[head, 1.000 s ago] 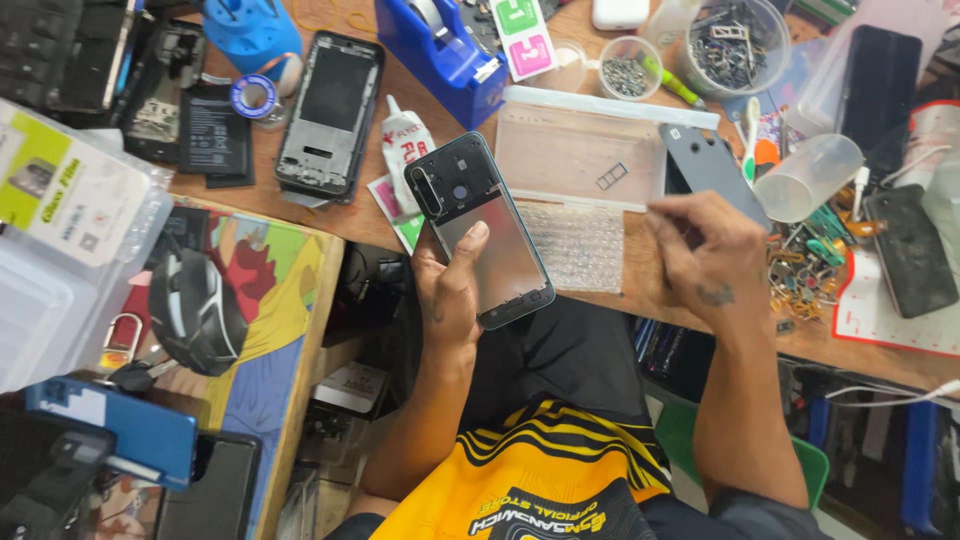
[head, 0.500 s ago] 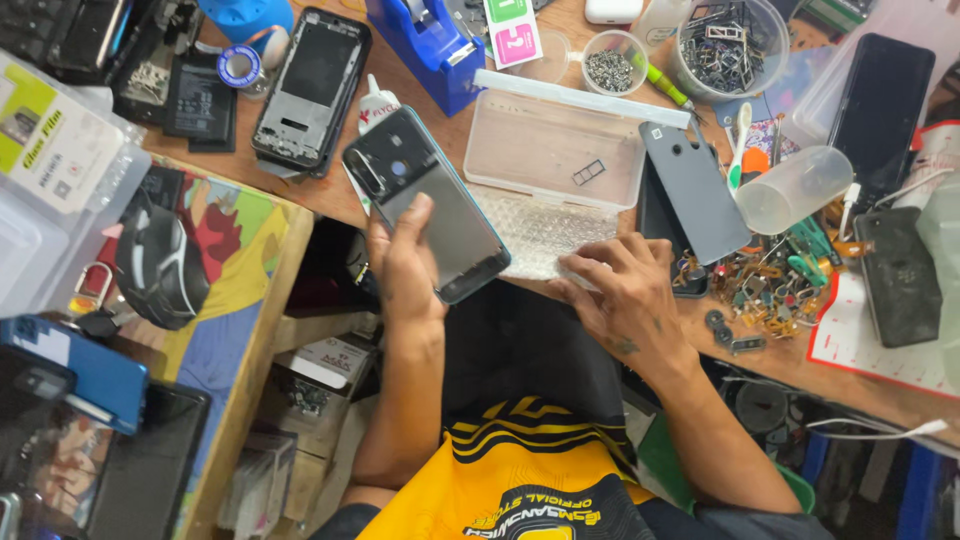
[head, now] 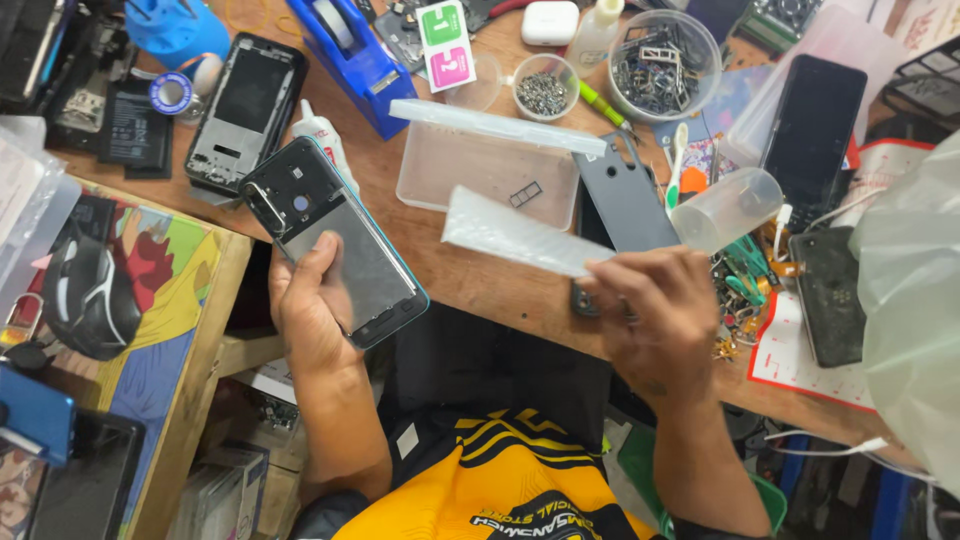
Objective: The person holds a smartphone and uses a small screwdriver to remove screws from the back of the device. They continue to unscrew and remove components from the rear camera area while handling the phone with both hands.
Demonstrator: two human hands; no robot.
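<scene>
Two grips (phone [head: 335, 245] left, wrap [head: 525, 235] right)

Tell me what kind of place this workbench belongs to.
Most likely a phone repair bench. The left hand holds an opened phone frame, another stripped phone body lies on the wooden table, and small tubs of screws and metal parts stand nearby.

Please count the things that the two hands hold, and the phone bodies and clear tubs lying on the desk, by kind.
Opened phone in left hand: 1
Bubble sleeve in right hand: 1
Phone frame on desk: 1
Grey back cover: 1
Dark phones at right: 2
Clear tubs: 3
Total: 9
</scene>
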